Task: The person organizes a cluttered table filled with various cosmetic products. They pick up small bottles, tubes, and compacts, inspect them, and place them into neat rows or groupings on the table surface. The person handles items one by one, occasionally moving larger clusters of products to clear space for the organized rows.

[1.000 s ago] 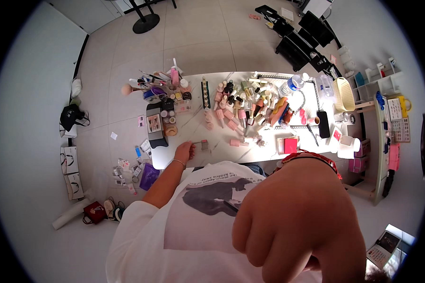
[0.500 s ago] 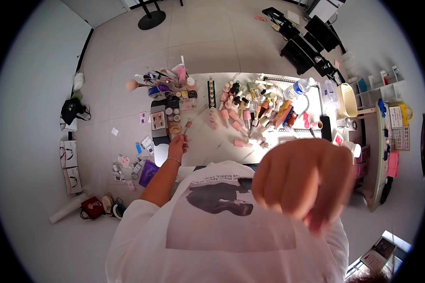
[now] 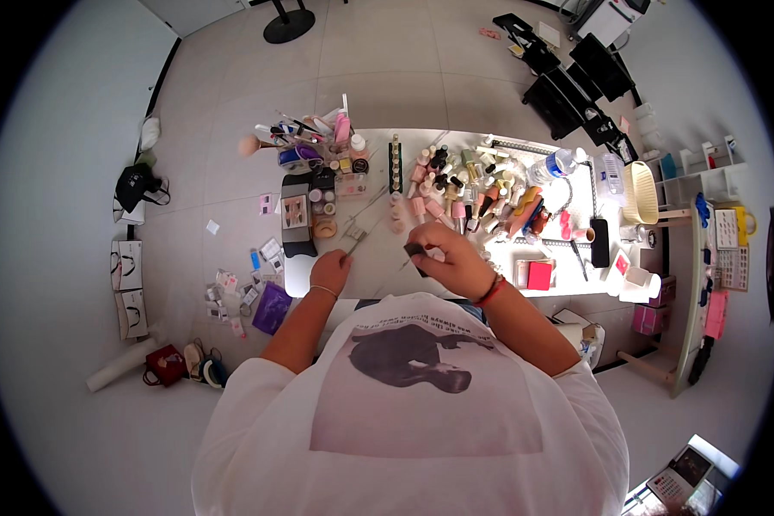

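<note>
Over the left part of the white table, my left hand is closed on a thin stick. A small greyish piece shows near its far end, too small to name. My right hand pinches a small dark flat piece above the table's front middle, its fingers partly hiding it. The two hands are apart, with the dark piece to the right of the stick. Just beyond my right hand lie many nail polish bottles in a crowded group. A dark strip with a row of small pieces stands left of them.
Brushes and tubes crowd the table's far left corner, near small jars and a palette. On the right are a water bottle, a black phone, a red box and a cream basket. Packages litter the floor at left.
My right hand has dropped from close in front of me to the table, and now shows a dark flat piece in its fingers. My left hand has shifted slightly right, still holding the stick.
</note>
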The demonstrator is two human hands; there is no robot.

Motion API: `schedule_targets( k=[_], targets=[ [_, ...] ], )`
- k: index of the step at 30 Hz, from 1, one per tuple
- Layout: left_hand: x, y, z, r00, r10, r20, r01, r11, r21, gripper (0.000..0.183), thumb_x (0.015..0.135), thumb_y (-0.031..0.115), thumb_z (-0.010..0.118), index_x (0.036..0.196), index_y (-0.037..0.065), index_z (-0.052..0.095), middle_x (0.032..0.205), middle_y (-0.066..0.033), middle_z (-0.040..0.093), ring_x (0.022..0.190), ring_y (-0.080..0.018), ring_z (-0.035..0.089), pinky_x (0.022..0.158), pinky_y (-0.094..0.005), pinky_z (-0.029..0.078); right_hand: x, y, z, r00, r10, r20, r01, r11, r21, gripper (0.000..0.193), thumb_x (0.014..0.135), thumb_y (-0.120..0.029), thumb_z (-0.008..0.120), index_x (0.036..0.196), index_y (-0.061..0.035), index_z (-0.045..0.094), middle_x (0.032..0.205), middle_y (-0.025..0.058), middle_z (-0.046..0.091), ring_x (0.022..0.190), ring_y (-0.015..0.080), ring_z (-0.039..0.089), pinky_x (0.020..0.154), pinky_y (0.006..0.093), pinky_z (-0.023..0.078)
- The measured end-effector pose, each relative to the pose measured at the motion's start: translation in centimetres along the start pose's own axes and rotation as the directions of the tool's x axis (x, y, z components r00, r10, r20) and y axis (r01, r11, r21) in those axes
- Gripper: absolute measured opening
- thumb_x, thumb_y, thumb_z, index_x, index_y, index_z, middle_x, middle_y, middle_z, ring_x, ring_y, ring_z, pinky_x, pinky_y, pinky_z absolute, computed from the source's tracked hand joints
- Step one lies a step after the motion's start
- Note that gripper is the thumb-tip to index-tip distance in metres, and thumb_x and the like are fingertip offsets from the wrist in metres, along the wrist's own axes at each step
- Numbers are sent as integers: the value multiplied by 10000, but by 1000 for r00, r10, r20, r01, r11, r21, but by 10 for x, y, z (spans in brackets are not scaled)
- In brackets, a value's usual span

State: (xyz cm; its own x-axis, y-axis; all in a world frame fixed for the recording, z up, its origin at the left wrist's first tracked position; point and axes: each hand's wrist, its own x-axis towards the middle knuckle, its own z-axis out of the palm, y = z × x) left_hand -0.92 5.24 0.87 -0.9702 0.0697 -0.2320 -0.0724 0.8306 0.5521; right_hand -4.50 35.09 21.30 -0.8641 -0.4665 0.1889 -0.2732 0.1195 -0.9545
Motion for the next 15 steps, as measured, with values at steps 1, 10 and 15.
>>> schedule_targets(
  k=[1,10,15],
  targets=[
    [0,5,-4,999,-22,27,21,1000,21,277,878,246,672,1030,16,649,838,-143,658,755,-315,627,723,-421,503,-3,5,2,998,65,4,-65,995,-76,133,829,-14,667,948,-38,611,881,81,593,806,206,581,728,320,470],
    [-22,77,-25,952,302,50,-189,710,-678,509,984,419,558,1302,22,539,1076,-100,603,969,-176,583,836,-338,469,-20,45,21,880,475,-9,-475,880,17,147,853,-78,702,993,-36,688,788,42,656,724,132,610,680,277,491],
    [-19,102,-37,806,196,558,54,915,-400,316,1010,261,519,1215,24,559,1009,-126,617,927,-209,601,816,-353,477,-42,89,17,839,538,83,-536,791,296,218,866,-179,703,1029,-37,681,839,40,696,758,170,645,729,316,518]
  ],
)
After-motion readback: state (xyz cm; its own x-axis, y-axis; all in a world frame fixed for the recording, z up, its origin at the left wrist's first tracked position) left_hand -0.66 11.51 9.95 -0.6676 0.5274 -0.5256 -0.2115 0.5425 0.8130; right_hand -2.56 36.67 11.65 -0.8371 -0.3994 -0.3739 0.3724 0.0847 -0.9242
